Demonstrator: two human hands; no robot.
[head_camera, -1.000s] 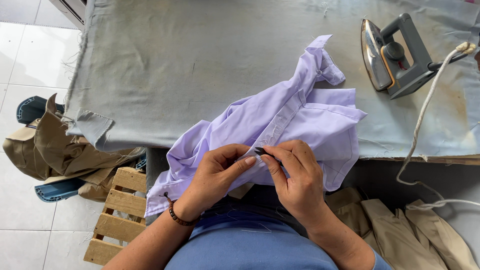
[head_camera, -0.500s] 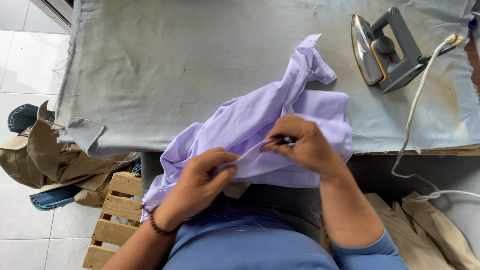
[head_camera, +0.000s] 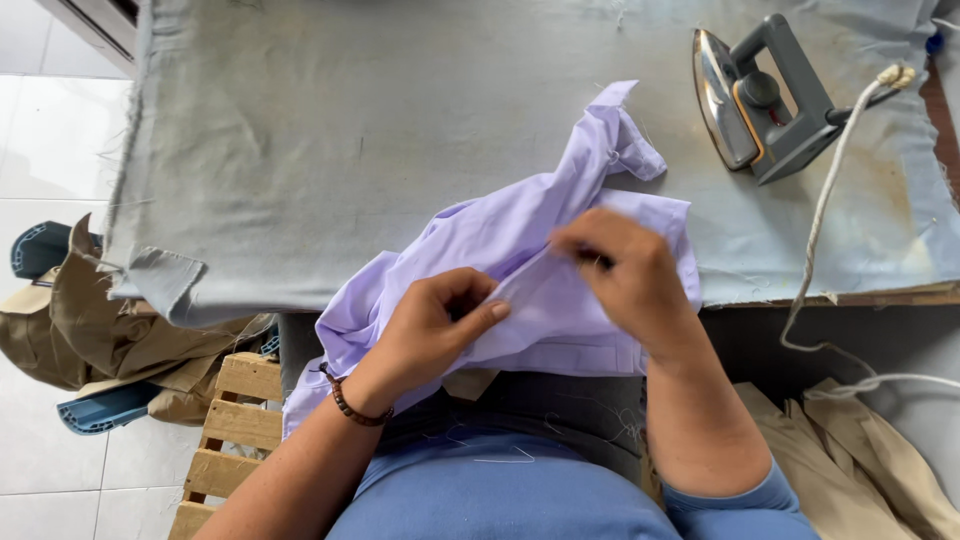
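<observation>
The lilac shirt lies bunched at the near edge of the grey-covered ironing table, partly hanging over the person's lap. The left hand pinches a fold of the cloth between thumb and fingers, closed on the fabric. The right hand has drawn away from the left since a second ago — then the two hands met over a small dark object at one spot, now they stand apart, with a strip of the shirt's edge stretched taut between them. The right hand's fingers are curled tight, apparently on the cloth and on the small dark thing, which is blurred and barely shows; what it is cannot be told. Judging from this, the work has gone from fingering one point to pulling along a seam or edge.

The electric iron stands at the far right of the table, untouched, its pale cord trailing over the edge. Tan garments are heaped on the floor at the left, beside a wooden pallet.
</observation>
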